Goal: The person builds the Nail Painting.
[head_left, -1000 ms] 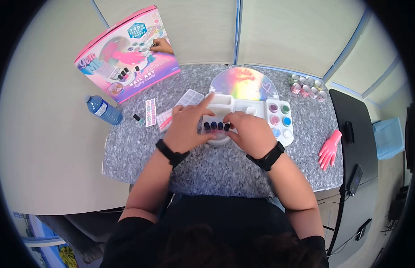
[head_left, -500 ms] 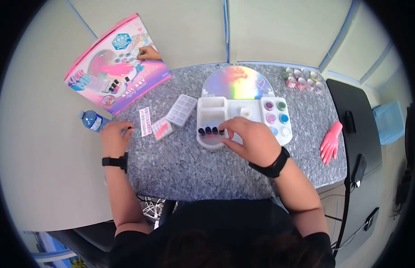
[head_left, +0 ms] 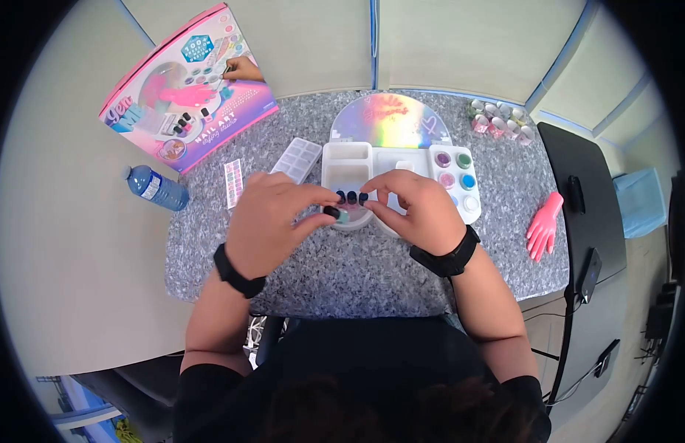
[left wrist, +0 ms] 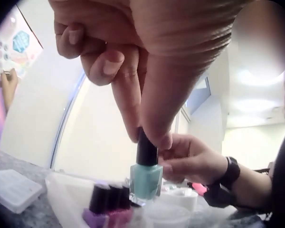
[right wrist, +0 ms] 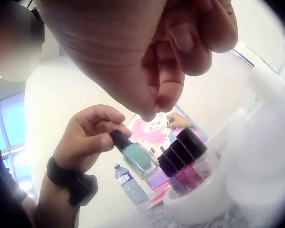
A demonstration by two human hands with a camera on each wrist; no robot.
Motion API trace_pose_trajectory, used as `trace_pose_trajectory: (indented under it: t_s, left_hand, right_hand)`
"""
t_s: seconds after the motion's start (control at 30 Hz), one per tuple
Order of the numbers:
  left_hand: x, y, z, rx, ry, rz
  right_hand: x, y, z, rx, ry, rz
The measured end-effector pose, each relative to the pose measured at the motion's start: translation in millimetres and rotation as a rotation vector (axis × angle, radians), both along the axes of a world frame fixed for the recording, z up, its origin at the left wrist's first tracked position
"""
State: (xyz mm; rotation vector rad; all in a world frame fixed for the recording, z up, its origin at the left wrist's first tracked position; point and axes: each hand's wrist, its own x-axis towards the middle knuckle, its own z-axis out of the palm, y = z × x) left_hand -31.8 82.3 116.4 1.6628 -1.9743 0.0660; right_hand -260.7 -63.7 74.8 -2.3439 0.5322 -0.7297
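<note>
My left hand (head_left: 272, 214) pinches the black cap of a teal nail polish bottle (left wrist: 146, 180) between thumb and finger. That bottle is tilted over the front of the white nail art station (head_left: 348, 153). In its rounded front compartment stands a row of purple and pink nail polish bottles (right wrist: 187, 173) with black caps. My right hand (head_left: 424, 214) is close by the right end of that row. Its thumb and fingers are loosely bent, with nothing seen between them in the right wrist view. The left hand covers part of the row in the head view.
A clear compartment case (head_left: 298, 160) and a sticker sheet (head_left: 233, 183) lie left of the station. Farther left stand a water bottle (head_left: 158, 188) and the upright kit box (head_left: 191, 88). Glitter pots (head_left: 447, 181) fill the station's right side. A pink model hand (head_left: 544, 227) lies at far right.
My left hand left the station, reached to the small bottle at the left, and returned rightward with the teal nail polish bottle. My right hand has stayed by the row of bottles.
</note>
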Motion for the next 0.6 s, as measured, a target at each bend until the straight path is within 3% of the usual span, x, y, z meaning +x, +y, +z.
trace_pose_trajectory:
  t_s: [0.37, 0.6]
  left_hand:
    - [-21, -15, -44, 0.0, -0.14, -0.022]
    - [-15, -17, -23, -0.084, -0.058, 0.007]
  right_hand:
    - [-8, -3, -2, -0.002, 0.003, 0.003]
    - [-6, 1, 1, -0.023, 0.003, 0.02]
